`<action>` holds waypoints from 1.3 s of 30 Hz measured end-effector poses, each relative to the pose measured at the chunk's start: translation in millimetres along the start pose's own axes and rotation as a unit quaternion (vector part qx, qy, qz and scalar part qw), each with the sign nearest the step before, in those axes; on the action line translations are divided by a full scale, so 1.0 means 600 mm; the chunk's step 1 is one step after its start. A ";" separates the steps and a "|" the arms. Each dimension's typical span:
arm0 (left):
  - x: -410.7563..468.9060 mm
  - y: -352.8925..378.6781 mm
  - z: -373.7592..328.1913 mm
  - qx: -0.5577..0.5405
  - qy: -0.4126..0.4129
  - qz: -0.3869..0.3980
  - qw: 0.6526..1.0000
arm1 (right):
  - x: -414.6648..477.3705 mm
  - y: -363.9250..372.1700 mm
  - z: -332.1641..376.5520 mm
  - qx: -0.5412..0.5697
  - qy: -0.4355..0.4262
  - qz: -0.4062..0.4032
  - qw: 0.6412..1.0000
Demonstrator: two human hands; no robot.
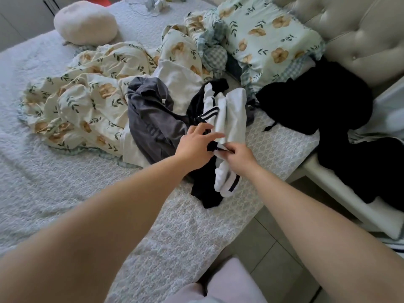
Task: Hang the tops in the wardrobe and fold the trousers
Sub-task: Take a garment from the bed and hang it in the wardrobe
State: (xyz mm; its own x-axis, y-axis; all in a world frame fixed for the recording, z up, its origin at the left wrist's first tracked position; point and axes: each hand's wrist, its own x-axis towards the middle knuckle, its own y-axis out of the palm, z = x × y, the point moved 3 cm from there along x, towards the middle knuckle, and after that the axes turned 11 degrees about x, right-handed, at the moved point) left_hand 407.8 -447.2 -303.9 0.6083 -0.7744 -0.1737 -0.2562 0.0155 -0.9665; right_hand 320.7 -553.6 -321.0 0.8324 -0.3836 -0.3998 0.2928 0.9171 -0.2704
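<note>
Black-and-white garment [229,119], where does it lie?
On the bed [65,193], right under both hands, running from beyond the fingers back below the wrists.
How are the hands set?
The right hand [238,156] pinches a striped edge of it between thumb and curled fingers. The left hand [196,145], just beside, has its fingers spread and stretched out over the white cloth.
What lies next to them?
A grey garment [153,119] touches the left hand's far side, with a white garment [179,84] beyond it.
And farther out?
A crumpled floral duvet [76,101] lies well left of the hands, and a black clothes heap [328,106] to their right. A floral pillow [269,40] sits beyond both, and a round cushion [85,21] lies far off to the left.
</note>
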 end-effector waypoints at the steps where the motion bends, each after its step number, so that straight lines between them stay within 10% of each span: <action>1: 0.005 -0.004 -0.010 0.065 0.045 0.020 0.997 | -0.010 -0.012 0.006 -0.013 -0.007 0.026 1.000; 6: 0.018 -0.012 -0.042 0.118 0.118 0.064 0.984 | -0.051 -0.099 0.019 -0.040 0.017 0.073 0.996; 11: 0.011 0.003 -0.057 0.100 0.119 0.155 0.976 | -0.072 -0.198 0.038 0.156 0.008 -0.034 0.987; 18: 0.039 -0.036 -0.096 -0.107 0.039 0.024 0.993 | -0.102 -0.239 0.081 0.198 -0.004 0.013 0.980; 23: 0.057 -0.046 -0.150 -0.051 0.075 0.065 0.994 | -0.119 -0.238 0.097 0.216 -0.005 0.032 0.976; 32: 0.012 -0.034 -0.094 -0.028 0.039 0.162 0.986 | -0.120 -0.292 0.055 0.278 -0.029 -0.163 0.946; 39: -0.013 -0.082 -0.024 -0.284 -0.065 0.161 0.943 | -0.123 -0.320 0.044 0.290 -0.028 -0.254 0.922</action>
State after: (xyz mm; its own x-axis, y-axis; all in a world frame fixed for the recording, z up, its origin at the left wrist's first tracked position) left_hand 404.7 -451.3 -252.3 0.5075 -0.7023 -0.4992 -0.7821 -0.1323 -0.6089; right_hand 215.7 -698.7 -216.5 0.5372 -0.7881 -0.3005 0.8403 0.5306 0.1108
